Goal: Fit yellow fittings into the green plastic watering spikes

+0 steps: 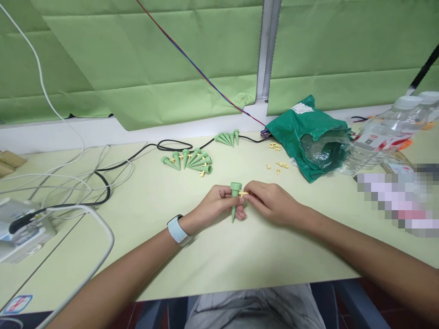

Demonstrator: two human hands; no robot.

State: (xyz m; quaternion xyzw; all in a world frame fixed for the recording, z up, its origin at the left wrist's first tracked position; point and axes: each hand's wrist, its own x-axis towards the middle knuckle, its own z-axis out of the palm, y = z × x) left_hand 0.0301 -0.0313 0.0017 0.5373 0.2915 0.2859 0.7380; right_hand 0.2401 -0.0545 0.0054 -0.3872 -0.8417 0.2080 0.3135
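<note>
My left hand point(224, 201) grips a green plastic watering spike point(234, 194), held upright with its point down above the table. At the spike's side, my right hand point(265, 198) pinches a small yellow valve point(243, 194) that touches the spike; how far it sits in is hidden. Beyond my left hand lies a fan of green spikes point(192, 159), several with yellow valves on them. Farther back is a smaller group of green spikes point(226, 137). Loose yellow valves point(281, 165) lie beyond my right hand, with another small pile point(274, 146) behind them.
A torn green plastic bag point(288, 132) and clear water bottles point(380, 132) stand at the back right. Black and white cables point(106, 183) tangle on the left beside a power strip point(27, 233). A red-blue wire point(206, 77) hangs before the green covering.
</note>
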